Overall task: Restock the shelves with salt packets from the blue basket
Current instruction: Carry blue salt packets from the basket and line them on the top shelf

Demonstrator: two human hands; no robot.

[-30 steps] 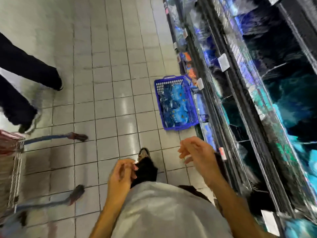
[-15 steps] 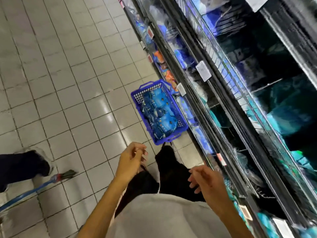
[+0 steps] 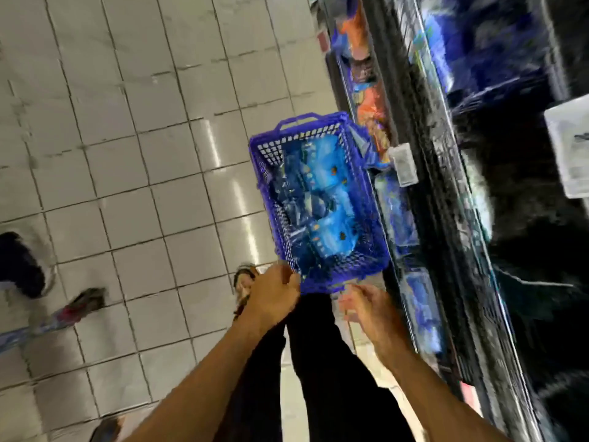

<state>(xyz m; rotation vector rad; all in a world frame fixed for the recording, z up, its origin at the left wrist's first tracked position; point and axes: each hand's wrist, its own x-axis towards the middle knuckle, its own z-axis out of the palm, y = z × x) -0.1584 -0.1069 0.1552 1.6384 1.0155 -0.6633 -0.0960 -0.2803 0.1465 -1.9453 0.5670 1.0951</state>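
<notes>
Where both hands (image 3: 322,301) reach, blue basket (image 3: 366,199) lies just beyond.

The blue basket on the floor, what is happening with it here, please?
A person stands over the basket, which sits on the tiled floor beside the shelves. It holds blue salt packets. Both hands reach down to its near end: the left hand is at the near rim, the right hand just short of it. The picture is blurred, so I cannot tell whether either hand grips anything. No packet is visibly in hand yet.
</notes>
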